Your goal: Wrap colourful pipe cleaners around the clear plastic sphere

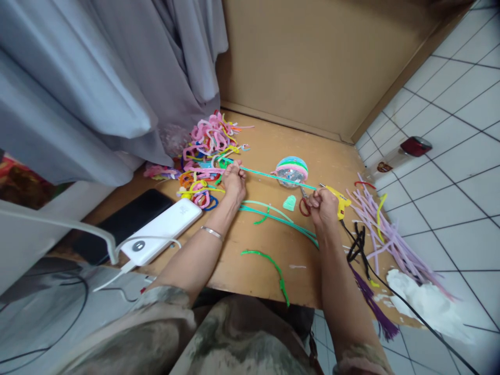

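A teal pipe cleaner (pixel 269 175) is stretched straight between my two hands above the table. My left hand (pixel 233 182) is closed on its left part, beside the heap of coloured pipe cleaners. My right hand (pixel 323 203) pinches the other end. Close to my right hand lie red-handled scissors (pixel 304 206) and a yellow glue gun (pixel 339 200). Behind the stretched strand sits a clear ball (pixel 291 174) with blue, green and pink bands. Between my hands is a small mint-green piece (pixel 289 203). Loose teal pipe cleaners (pixel 273 216) lie below.
A tangled heap of pipe cleaners (pixel 213 135) fills the back left. A white power bank (pixel 167 229) with a cable and a dark phone-like slab (pixel 125 224) lie at left. Lilac pipe cleaners (pixel 390 234), a purple tassel (pixel 377 310) and white tissue (pixel 422 297) lie right.
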A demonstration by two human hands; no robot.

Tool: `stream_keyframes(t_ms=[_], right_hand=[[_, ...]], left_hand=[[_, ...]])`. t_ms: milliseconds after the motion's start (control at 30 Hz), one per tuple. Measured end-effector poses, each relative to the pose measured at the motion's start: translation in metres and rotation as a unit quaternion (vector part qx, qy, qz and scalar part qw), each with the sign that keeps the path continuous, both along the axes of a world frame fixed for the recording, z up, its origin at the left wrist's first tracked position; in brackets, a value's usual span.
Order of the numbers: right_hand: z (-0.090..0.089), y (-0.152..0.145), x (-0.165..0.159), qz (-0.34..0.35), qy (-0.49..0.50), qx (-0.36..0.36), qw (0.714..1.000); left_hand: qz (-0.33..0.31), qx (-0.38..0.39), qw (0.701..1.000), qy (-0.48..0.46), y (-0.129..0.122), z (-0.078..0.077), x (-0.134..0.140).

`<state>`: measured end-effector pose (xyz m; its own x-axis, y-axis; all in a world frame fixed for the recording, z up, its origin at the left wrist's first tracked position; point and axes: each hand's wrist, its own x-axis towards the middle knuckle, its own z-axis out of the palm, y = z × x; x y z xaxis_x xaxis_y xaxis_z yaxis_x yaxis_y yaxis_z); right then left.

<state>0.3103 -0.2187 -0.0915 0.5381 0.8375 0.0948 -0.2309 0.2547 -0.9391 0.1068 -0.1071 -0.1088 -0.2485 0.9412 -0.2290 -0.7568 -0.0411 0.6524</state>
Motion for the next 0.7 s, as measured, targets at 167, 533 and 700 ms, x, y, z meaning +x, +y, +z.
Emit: stream_keyframes(t_ms=[167, 533, 700], right_hand=[[0.0005, -0.001, 0.0081, 0.004, 0.02, -0.001, 1.0], [0.003, -0.0018, 0.0067, 0.014, 0.009, -0.003, 1.0], [0.0042, -0.0024, 0.0051, 0.021, 0.007, 0.009, 1.0]], left_hand=[[-0.011, -0.002, 1.0, -0.009, 0.0011, -0.0025, -0.003], [-0.035, -0.036, 0.997, -0.057, 0.0022, -0.001, -0.0068], [-0.016, -0.063, 0.997, -0.044, 0.0027, -0.0006, -0.0048]])
